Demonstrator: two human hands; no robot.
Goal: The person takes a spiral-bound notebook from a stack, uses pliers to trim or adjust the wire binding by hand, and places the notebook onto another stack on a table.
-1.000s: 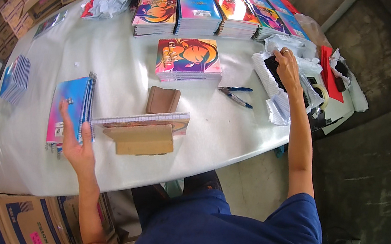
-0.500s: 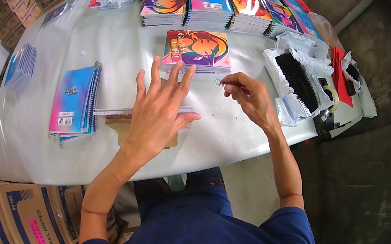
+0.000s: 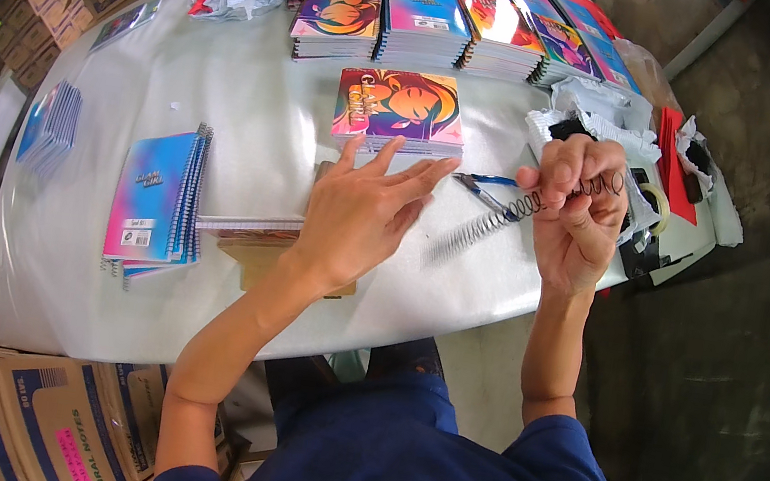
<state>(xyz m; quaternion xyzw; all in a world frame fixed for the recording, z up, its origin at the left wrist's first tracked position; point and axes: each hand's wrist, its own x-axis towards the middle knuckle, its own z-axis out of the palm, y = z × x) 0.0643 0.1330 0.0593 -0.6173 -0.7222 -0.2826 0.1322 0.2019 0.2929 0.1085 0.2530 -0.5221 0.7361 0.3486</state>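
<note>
My right hand is raised over the right part of the table, its fingers closed on a black spiral binding coil. The coil slants down to the left, its lower end blurred. Beside it are pliers with blue handles; whether they lie on the table or are held is unclear. My left hand has its fingers extended over an unbound notebook on a brown wooden block, partly hiding both. Its fingertips reach the near edge of a stack of colourful covered notebooks; contact cannot be told.
Bound blue-pink notebooks lie at left, with another stack beyond. Finished notebook piles line the far side. At right are wrapping paper, a tape roll and a red strip. Cardboard boxes stand below left.
My right hand has risen and moved right, and a long black coil now shows in it. My left hand has shifted right. The pliers have come into sight.
</note>
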